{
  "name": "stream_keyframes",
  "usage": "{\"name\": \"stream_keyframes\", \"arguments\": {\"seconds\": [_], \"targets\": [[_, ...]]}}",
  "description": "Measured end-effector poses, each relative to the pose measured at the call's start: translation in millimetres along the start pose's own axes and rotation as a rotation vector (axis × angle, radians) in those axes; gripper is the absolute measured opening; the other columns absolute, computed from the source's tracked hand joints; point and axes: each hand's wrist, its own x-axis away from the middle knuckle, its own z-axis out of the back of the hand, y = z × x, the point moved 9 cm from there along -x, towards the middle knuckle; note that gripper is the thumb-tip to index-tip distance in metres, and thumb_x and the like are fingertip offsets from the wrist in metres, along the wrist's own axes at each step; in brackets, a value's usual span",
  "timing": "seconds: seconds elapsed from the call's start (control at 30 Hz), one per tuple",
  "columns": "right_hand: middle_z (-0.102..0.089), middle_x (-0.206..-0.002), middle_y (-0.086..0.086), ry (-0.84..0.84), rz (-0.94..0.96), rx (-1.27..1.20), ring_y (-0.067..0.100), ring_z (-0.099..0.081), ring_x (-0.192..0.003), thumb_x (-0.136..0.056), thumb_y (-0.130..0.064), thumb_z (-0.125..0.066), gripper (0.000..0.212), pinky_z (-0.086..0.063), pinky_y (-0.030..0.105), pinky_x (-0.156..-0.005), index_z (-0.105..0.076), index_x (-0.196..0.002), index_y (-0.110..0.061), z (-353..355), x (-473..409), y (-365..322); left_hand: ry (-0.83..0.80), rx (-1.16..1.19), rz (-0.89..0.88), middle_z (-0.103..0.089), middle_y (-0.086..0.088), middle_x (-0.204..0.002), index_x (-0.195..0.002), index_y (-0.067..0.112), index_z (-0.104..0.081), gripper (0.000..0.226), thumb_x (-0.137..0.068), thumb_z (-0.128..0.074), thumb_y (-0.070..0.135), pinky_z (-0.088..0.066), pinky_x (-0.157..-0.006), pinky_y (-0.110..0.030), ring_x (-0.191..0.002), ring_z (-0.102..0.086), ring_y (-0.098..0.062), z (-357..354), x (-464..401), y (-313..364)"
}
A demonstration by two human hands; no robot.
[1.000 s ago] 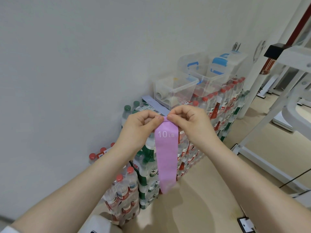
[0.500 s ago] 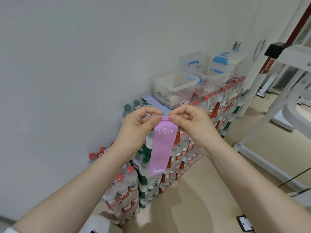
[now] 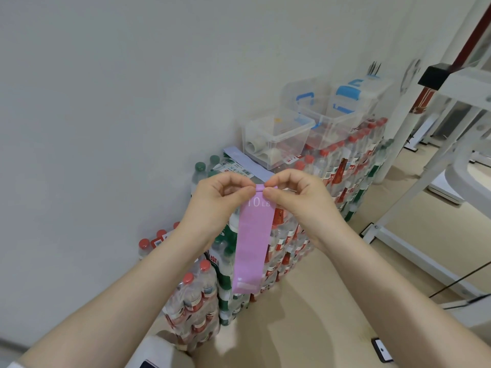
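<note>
A flat purple resistance band (image 3: 253,240) marked "10 LB" hangs straight down in front of me. My left hand (image 3: 220,201) pinches its top left corner between thumb and forefinger. My right hand (image 3: 300,200) pinches the top right corner the same way. The two hands sit close together, nearly touching at the band's upper edge. The band's lower end swings free above the bottle packs.
Shrink-wrapped packs of water bottles (image 3: 202,298) with red and green caps are stacked against the white wall. Clear plastic boxes (image 3: 276,136) sit on top of them. A white metal frame (image 3: 414,197) stands on the beige floor at right. A phone (image 3: 381,353) lies on the floor.
The band's free end has swung back and forth slightly and hangs straighter now. Both hands keep their pinch and have shifted only a little.
</note>
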Motion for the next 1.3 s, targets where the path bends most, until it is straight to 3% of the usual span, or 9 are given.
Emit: {"name": "stream_keyframes", "arguments": {"seconds": [0.23,0.33,0.47,0.7,0.87,1.0,1.17,1.23,1.3], "targets": [[-0.066,-0.071,0.002,-0.025,-0.069,-0.101,0.015,-0.064,-0.07,-0.085,-0.009,-0.062,0.017,-0.055,0.03,-0.068,-0.057,-0.094,-0.022,-5.8,1.8,9.5,0.016,-0.096,-0.015,-0.07,0.0,-0.072,-0.082,0.021,-0.062,0.02,-0.083,-0.062,0.002,-0.05,-0.078,-0.037,-0.071,-0.064,-0.017,3.9,-3.3,1.9],[-0.068,-0.069,0.0,-0.039,-0.05,-0.064,0.011,-0.064,-0.066,-0.086,-0.009,-0.061,0.008,-0.055,0.028,-0.067,-0.062,-0.083,-0.016,-5.8,1.4,7.1,0.003,-0.143,-0.031,-0.068,-0.002,-0.071,-0.079,0.021,-0.063,0.019,-0.083,-0.063,0.003,-0.049,-0.079,-0.04,-0.073,-0.062,-0.02,5.1,-4.0,3.7],[-0.066,-0.068,0.002,0.004,0.003,-0.012,0.011,-0.062,-0.065,-0.084,-0.005,-0.062,0.014,-0.053,0.022,-0.064,-0.063,-0.077,-0.017,-2.3,-0.3,3.6,-0.015,-0.156,-0.017,-0.068,0.008,-0.065,-0.082,0.021,-0.064,0.018,-0.085,-0.06,0.003,-0.048,-0.079,-0.034,-0.071,-0.062,-0.014,4.3,-3.5,-0.8],[-0.063,-0.072,-0.006,0.041,0.022,0.049,0.007,-0.056,-0.063,-0.082,0.0,-0.062,0.025,-0.044,0.018,-0.06,-0.062,-0.075,-0.025,0.8,0.2,5.2,-0.037,-0.019,0.115,-0.068,0.003,-0.064,-0.083,0.012,-0.064,0.005,-0.086,-0.06,0.01,-0.052,-0.076,-0.027,-0.063,-0.062,-0.009,0.4,-3.5,-14.4],[-0.064,-0.081,-0.003,0.017,0.018,0.04,0.014,-0.06,-0.067,-0.082,-0.001,-0.063,0.021,-0.048,0.025,-0.062,-0.062,-0.081,-0.022,-3.1,1.7,4.7,-0.027,-0.051,0.095,-0.068,0.005,-0.063,-0.081,0.015,-0.063,0.008,-0.084,-0.063,0.008,-0.048,-0.067,-0.021,-0.061,-0.061,-0.006,2.7,-4.9,-12.7],[-0.067,-0.085,0.002,-0.018,-0.029,0.057,0.019,-0.065,-0.077,-0.084,-0.017,-0.064,0.008,-0.055,0.036,-0.074,-0.062,-0.09,-0.022,-6.0,0.8,8.4,-0.009,-0.101,0.042,-0.067,0.0,-0.066,-0.08,0.018,-0.062,0.013,-0.084,-0.063,0.006,-0.046,-0.079,-0.036,-0.071,-0.06,-0.017,6.1,-5.4,-6.5],[-0.064,-0.07,0.0,0.012,0.013,0.057,0.012,-0.059,-0.067,-0.085,-0.009,-0.062,0.012,-0.051,0.031,-0.068,-0.066,-0.078,-0.019,-4.2,0.9,4.6,-0.016,-0.103,0.04,-0.066,0.004,-0.066,-0.083,0.02,-0.062,0.016,-0.083,-0.063,0.005,-0.045,-0.074,-0.029,-0.067,-0.059,-0.012,4.8,-4.4,-7.7],[-0.062,-0.072,-0.004,0.037,0.031,0.057,0.01,-0.058,-0.067,-0.083,-0.01,-0.064,0.011,-0.05,0.024,-0.065,-0.066,-0.079,-0.02,-1.9,1.1,3.2,-0.02,-0.034,0.093,-0.071,0.003,-0.071,-0.09,0.019,-0.062,0.012,-0.084,-0.062,0.009,-0.049,-0.078,-0.03,-0.072,-0.064,-0.014,2.9,-3.4,-14.4],[-0.062,-0.076,-0.007,0.045,0.04,0.063,0.006,-0.057,-0.067,-0.083,-0.008,-0.065,0.014,-0.046,0.017,-0.06,-0.065,-0.079,-0.022,-1.3,1.9,1.9,-0.029,0.049,0.153,-0.071,0.002,-0.07,-0.089,0.015,-0.062,0.004,-0.086,-0.061,0.012,-0.053,-0.072,-0.024,-0.068,-0.067,-0.011,-0.2,-1.7,-18.8]]}}
